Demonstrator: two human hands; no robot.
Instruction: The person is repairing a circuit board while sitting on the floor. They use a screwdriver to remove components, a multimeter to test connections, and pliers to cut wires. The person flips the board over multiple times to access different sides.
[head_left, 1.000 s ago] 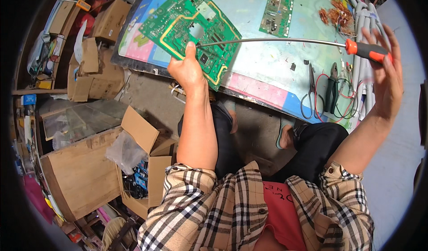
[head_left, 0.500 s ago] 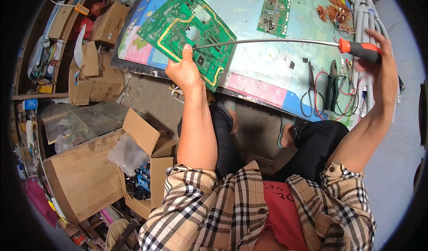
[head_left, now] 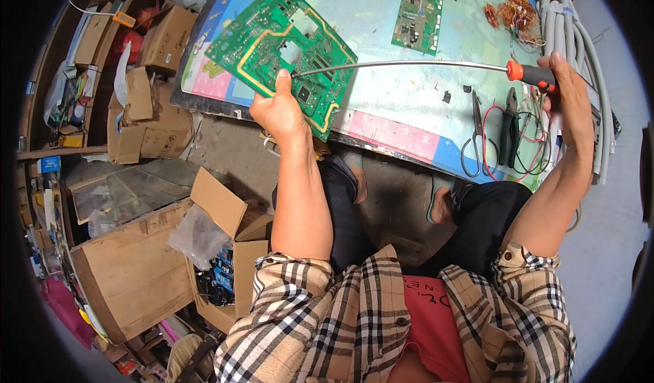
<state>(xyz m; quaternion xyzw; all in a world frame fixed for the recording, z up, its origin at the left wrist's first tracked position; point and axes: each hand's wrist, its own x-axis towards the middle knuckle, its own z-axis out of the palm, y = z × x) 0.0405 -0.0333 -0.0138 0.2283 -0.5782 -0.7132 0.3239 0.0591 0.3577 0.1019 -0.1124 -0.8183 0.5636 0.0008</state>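
Note:
My left hand [head_left: 278, 113] grips a green circuit board [head_left: 253, 42] by its near edge, thumb on the upper face and fingers hidden beneath. The board is held tilted over the table's near left part. A long screwdriver [head_left: 436, 62] with a red and black handle reaches across from the right, its tip meeting the board close to my left thumb. The shaft looks bowed, perhaps from the lens. My right hand [head_left: 571, 100] is closed around the end of the handle. Beyond the shaft, a second, narrow circuit board [head_left: 419, 17] lies on the table.
Scissors [head_left: 475, 138], pliers [head_left: 509, 128] and red and black leads lie at the table's [head_left: 392, 104] right. Behind them are a copper wire tangle [head_left: 512, 19] and grey tubes [head_left: 560, 36]. An opened carton [head_left: 251, 274] stands at my left, beside a wooden box [head_left: 133, 274] and cluttered shelves.
My right hand has moved left and closed in on the screwdriver handle; its fingers were looser and blurred before. The left hand and board have shifted only slightly.

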